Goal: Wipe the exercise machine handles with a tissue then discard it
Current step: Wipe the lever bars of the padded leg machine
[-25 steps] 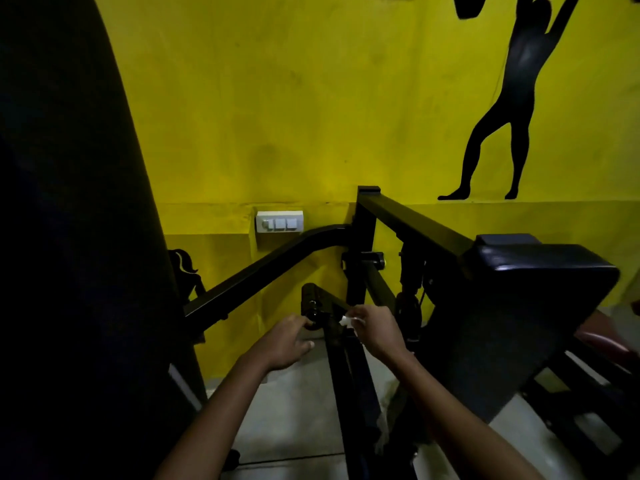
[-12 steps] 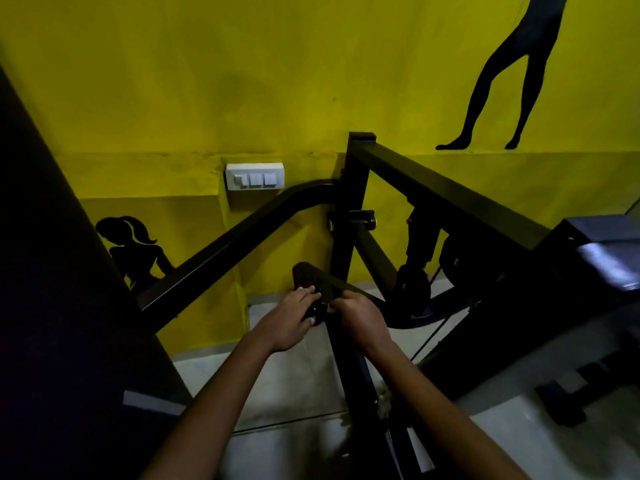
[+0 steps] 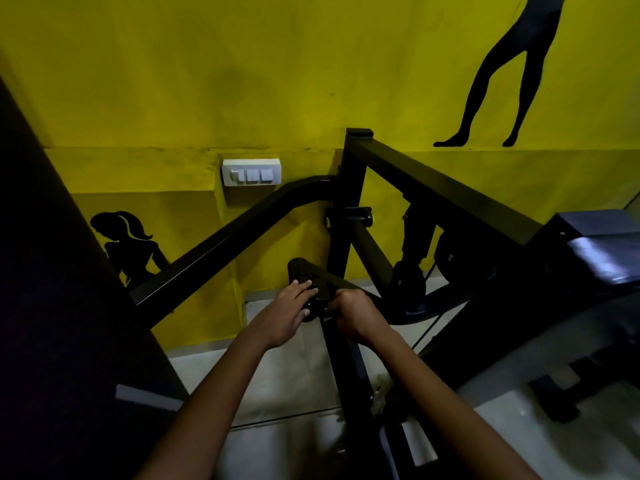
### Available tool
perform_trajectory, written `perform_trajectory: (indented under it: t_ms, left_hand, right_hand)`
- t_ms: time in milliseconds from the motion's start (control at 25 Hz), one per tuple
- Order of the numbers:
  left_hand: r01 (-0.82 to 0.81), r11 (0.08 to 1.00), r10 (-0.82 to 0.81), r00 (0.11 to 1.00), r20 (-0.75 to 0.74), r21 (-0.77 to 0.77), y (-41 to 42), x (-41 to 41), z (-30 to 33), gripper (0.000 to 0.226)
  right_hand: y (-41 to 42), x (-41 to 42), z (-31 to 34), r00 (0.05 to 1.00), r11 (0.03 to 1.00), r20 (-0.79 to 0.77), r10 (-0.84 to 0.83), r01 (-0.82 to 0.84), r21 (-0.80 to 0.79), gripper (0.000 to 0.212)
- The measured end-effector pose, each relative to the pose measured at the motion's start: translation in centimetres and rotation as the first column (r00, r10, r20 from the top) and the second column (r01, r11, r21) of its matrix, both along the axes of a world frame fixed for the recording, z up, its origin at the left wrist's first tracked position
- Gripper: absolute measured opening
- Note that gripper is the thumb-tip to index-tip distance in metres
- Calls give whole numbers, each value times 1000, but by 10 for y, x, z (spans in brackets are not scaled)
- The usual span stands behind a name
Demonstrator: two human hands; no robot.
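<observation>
Both my hands are on the black handle (image 3: 308, 289). My left hand (image 3: 289, 313) lies open on it. My right hand (image 3: 353, 315) is closed tight; I guess the tissue hides inside. It may slip out and fall.

Both hands meet at the black machine handle (image 3: 304, 275): the left hand (image 3: 289, 311) lies flat against its end, the right hand (image 3: 355, 315) fisted just beside, tissue hidden.
</observation>
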State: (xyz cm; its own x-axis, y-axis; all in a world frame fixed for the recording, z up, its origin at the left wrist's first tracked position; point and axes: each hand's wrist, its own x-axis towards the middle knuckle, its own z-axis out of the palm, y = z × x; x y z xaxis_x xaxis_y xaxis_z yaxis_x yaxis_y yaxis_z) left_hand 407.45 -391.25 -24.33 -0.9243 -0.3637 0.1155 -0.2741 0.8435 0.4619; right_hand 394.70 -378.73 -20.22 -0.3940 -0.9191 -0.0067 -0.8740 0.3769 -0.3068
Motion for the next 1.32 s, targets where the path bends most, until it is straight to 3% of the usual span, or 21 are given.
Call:
perform_trajectory:
  t_ms: [480,1320]
  left_hand:
    - [-59,998,60,995,77,-16,24,2,1,44]
    - [-1,996,-8,993,114,84,87,15,15,45]
  right_hand:
    - [42,7,13,988,991,107,109,-116,60,21]
    - [102,37,28,970,971,63,234,-236,26,18]
